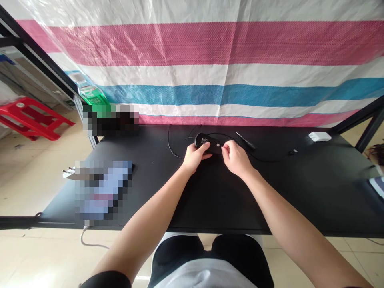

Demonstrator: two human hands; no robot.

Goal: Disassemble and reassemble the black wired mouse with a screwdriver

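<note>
A black oval corded device (207, 143) is held near the middle of the tabletop (270, 200), close to the far edge. The left hand (196, 157) is curled over the left end of the device, with the fingers lying across its top, and a firm hold appears to be taken. The right hand (236, 159) is half closed, and its fingertips (224, 149) are pinched together at the right end of the device; whether the body or some small part there is gripped cannot be told.

The long axis of the device lies almost parallel to the far edge of the tabletop, slightly tilted, with the rounded left end pointing a little farther away. A thin black cable (270, 161) is laid in loose curves on both sides of the hands, and a black plug (246, 141) is seen just beyond the right hand. A white charger (319, 137) is placed near the far right corner.

A risk is judged to lie in the loose cable: it could be caught under a hand or pulled tight, and the plug could be dragged with it. The smooth, rounded body could also slip if its right end is carried by the fingertips alone.
</note>
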